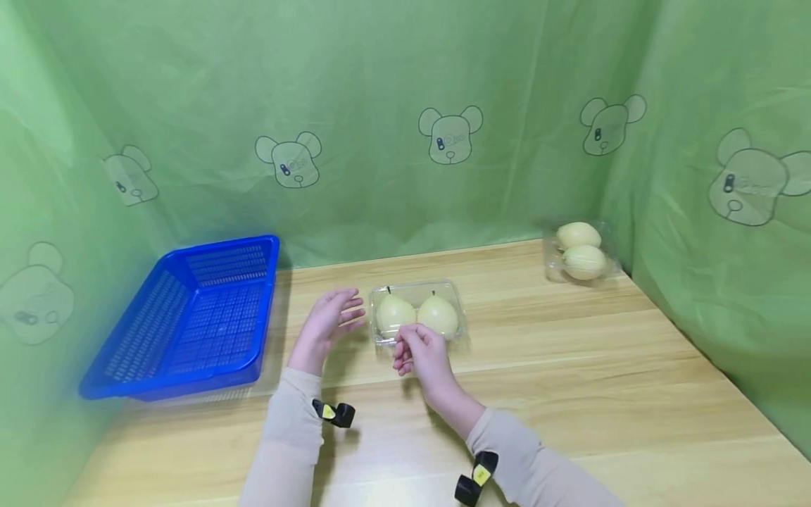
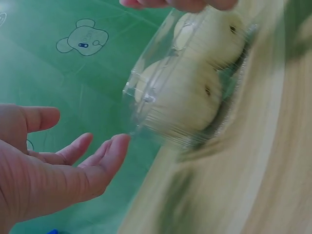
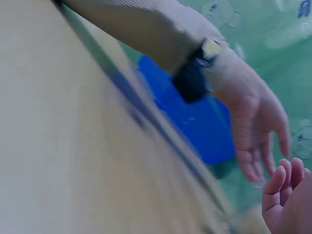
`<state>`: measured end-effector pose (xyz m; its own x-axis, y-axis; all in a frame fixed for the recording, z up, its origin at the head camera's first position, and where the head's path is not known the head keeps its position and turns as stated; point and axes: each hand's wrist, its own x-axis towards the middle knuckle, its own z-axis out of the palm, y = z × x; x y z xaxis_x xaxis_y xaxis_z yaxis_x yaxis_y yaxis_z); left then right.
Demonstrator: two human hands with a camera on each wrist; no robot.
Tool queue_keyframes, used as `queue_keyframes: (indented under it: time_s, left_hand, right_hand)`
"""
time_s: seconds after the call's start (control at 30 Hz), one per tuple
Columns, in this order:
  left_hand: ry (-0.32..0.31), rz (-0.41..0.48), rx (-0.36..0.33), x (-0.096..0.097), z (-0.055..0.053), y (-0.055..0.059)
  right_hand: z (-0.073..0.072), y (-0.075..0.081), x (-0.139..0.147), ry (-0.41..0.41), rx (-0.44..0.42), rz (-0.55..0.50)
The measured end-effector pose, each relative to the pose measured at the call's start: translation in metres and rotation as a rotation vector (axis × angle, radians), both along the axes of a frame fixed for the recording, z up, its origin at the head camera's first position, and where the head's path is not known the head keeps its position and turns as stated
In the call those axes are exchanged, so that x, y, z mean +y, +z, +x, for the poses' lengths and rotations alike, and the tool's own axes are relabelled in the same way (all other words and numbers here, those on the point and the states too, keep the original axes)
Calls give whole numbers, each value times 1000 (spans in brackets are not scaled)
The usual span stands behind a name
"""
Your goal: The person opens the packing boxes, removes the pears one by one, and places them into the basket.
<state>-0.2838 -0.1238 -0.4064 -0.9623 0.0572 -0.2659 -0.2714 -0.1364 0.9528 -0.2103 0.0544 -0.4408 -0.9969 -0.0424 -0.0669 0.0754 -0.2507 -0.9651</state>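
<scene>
The clear plastic clamshell point(image 1: 415, 296) of two pears point(image 1: 438, 317) sits on the wood-grain tabletop point(image 1: 570, 394); likely light, slick and flexible, the pears easily bruised, so best cupped at both short ends. At its nine o'clock the left hand point(image 1: 327, 318) spreads, empty; at six the right hand point(image 1: 429, 358) curls, whether gripping I cannot tell. Beyond: blue plastic basket point(image 1: 203, 324) at nine, pale oval fruits point(image 1: 584, 262) past two

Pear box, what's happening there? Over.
Left hand holding nothing, beside pear box. Right hand at its near edge, grip unclear. Two pears inside. Nothing visibly in the way.
</scene>
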Motion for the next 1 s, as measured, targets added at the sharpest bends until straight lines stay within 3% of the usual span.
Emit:
queue_keyframes:
  time_s: [0.23, 0.5, 1.0]
  left_hand:
    - [9, 53, -22, 1, -3, -7]
    - [-23, 100, -51, -1, -4, -11]
    - [-23, 60, -84, 1, -4, -17]
  right_hand:
    - [6, -19, -10, 13, -163, -82]
    - [1, -31, -11, -15, -248, -140]
    - [-6, -39, -8, -22, -166, -168]
